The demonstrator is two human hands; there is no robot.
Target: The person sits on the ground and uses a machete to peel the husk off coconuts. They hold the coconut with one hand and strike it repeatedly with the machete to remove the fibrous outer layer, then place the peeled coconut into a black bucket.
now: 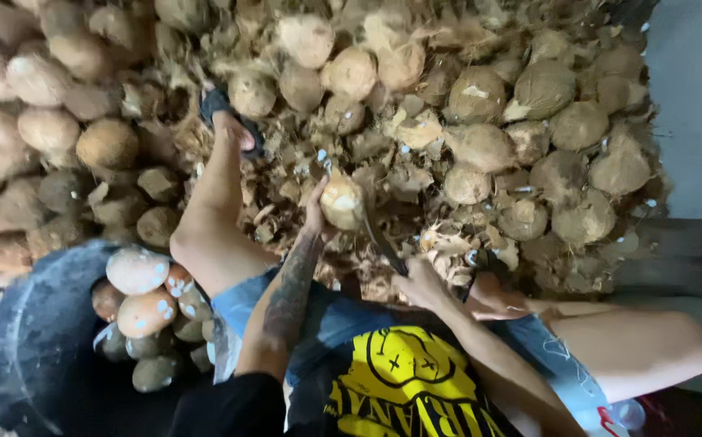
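My left hand (316, 212), on a tattooed forearm, grips a pale, partly husked coconut (341, 202) held out in front of me. My right hand (419, 282) is closed on the handle of a dark-bladed knife (381, 240). The blade slants up and left, and it meets the coconut's lower right side. I sit with both legs out. My left foot in a black sandal (223, 109) rests on the husk litter, and my right foot (488, 279) is tucked close to my right hand.
A large heap of brown unpeeled coconuts (480, 146) and torn husk pieces fills the ground ahead. A dark round tub (31, 340) at my lower left holds several peeled coconuts (136, 271). A grey floor (695, 97) shows at the right.
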